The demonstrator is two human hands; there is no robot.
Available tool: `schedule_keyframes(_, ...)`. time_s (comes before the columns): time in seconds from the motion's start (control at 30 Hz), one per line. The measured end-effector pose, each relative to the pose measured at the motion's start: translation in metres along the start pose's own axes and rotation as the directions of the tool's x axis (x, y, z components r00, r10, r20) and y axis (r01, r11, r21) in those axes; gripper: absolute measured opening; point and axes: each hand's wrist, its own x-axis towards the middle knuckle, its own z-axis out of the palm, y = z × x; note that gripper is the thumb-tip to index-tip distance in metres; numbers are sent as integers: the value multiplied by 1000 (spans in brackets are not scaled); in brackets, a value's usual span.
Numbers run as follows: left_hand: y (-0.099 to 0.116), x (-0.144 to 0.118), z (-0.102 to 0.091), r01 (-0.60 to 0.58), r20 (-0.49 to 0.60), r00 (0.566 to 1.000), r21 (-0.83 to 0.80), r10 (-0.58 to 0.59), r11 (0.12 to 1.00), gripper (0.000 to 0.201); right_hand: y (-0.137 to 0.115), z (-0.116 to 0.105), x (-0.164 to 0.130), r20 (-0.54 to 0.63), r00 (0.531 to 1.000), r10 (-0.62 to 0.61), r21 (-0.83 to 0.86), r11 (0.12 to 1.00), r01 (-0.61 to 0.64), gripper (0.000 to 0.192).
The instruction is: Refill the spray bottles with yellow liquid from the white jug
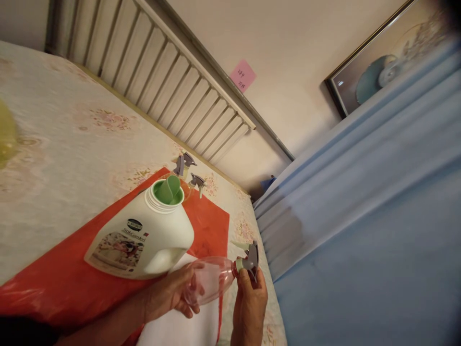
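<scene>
A clear pink spray bottle (213, 281) is held tilted on its side between both hands. My left hand (176, 290) wraps round its base, the fingers partly seen through the clear plastic. At the neck, my right hand (251, 293) grips the grey trigger spray head (252, 259) between thumb and fingers. Close beside my left hand stands a large white jug (162, 235) with a printed label and a green spout (169, 190) in its open mouth. Two more grey spray heads (185, 162) show behind the jug, their bottles largely hidden.
A red plastic sheet (211, 223) and a white sheet (180, 327) lie on the floral tablecloth (86, 158). A radiator (154, 62) runs along the back wall, with a pink note (242, 75) above. Blue curtain cloth (360, 230) hangs at right. Something yellow (6, 134) shows at the left edge.
</scene>
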Motion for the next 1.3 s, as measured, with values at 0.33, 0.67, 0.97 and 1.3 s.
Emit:
schedule_keyframes(0.33,-5,2,-1,-60,39,997,-151,67,987,59,7,-6,1,5,1000,5,-12,1000,-5,58)
schedule_keyframes(0.67,-11,6,-3,110,-4,994,-123,-111,986,77,5,-5,1,-31,999,45,58,997,-43,61)
schedule_keyframes(0.97,-3,2,-2,7,-68,998,-10,-7,1000,70,7,-6,-2,-38,998,41,27,999,-40,58)
schedule_keyframes(1.3,-6,1,-1,87,-7,996,-118,-89,989,68,-3,-1,-8,-58,996,63,60,996,-60,47)
